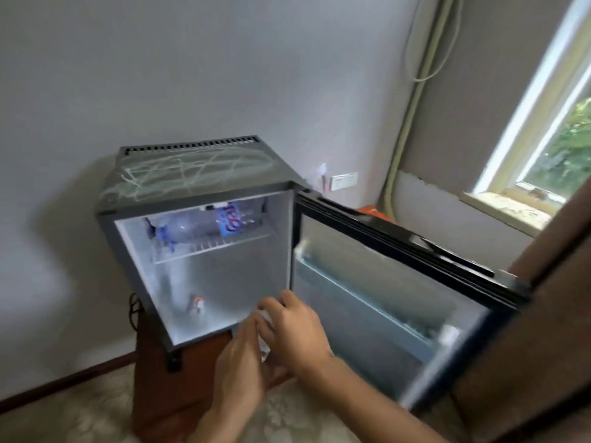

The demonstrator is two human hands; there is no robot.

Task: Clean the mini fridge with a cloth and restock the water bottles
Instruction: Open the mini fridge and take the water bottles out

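Note:
A grey mini fridge (192,177) stands on a brown wooden stand, its door (399,282) swung open to the right. On its upper wire shelf (217,247) lie two clear water bottles (204,228) on their sides, one with a blue label. The lower compartment holds only a small orange-tipped part at the back. In front of the fridge's bottom edge, my left hand (240,362) and my right hand (297,330) are pressed together around a small white cloth (265,340), mostly hidden between the fingers.
The brown stand (160,378) sits on a pale patterned carpet (80,417). A brown curtain or chair edge (527,346) crowds the open door on the right. A window (543,139), wall pipes (403,129) and a socket (343,180) lie behind.

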